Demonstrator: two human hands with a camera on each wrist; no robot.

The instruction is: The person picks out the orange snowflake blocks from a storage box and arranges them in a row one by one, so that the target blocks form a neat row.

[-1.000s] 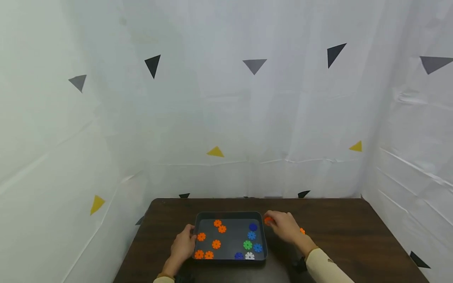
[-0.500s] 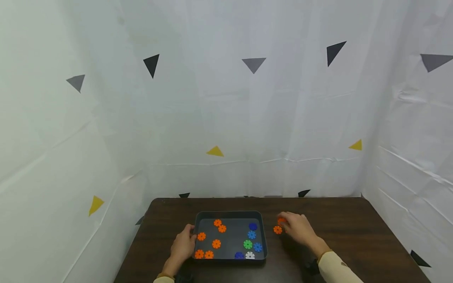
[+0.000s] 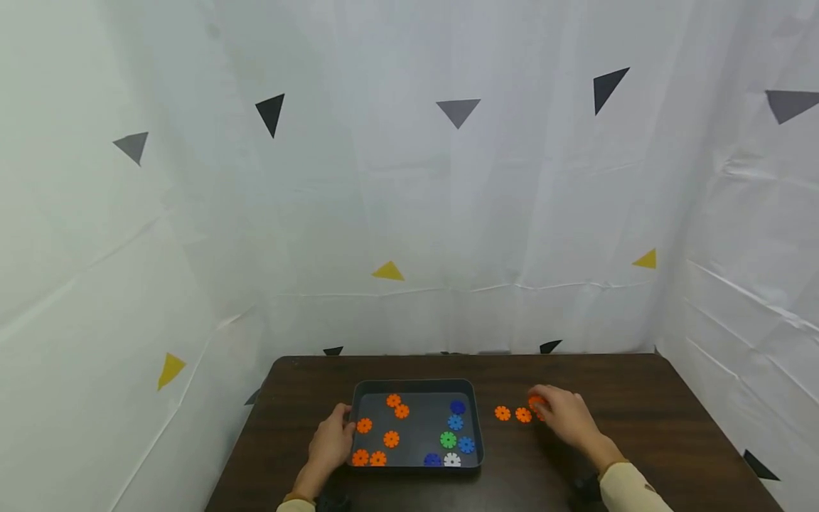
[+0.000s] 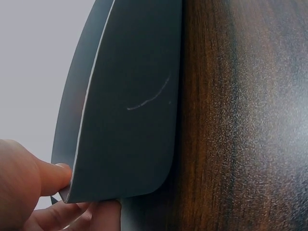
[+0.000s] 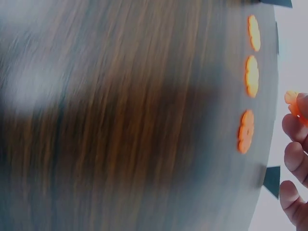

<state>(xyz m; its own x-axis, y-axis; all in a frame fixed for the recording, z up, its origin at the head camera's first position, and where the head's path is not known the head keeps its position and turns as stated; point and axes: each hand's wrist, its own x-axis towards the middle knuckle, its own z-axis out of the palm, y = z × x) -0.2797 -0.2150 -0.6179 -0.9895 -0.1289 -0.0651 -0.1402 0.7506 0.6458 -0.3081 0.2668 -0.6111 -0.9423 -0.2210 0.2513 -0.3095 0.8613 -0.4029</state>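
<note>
My left hand [image 3: 330, 442] grips the dark grey tray [image 3: 416, 468] at its left side. In the left wrist view, the thumb lies over the tray's rim [image 4: 83, 115] and the fingers are under its corner. To the right of the tray, my right hand [image 3: 569, 418] pinches an orange notched disc [image 5: 291, 101] above the table. Below it, three more orange discs lie in a row, among them a near one [image 5: 246, 131], a middle one [image 5: 252, 76] and a far one [image 5: 254, 32]. The right hand partly covers the row's right end in the head view.
Inside the tray are several orange discs [image 3: 391, 439] on the left, and blue discs [image 3: 466, 445], a green disc [image 3: 448, 439] and a white disc [image 3: 451, 460] on the right. The dark wooden table [image 3: 640, 427] meets white sheeting [image 3: 461, 213] behind and at the sides.
My right hand has moved right from beside the tray's edge, carrying the orange disc along the row. Orange discs on the table have come out from behind it. The left hand stays at the tray.
</note>
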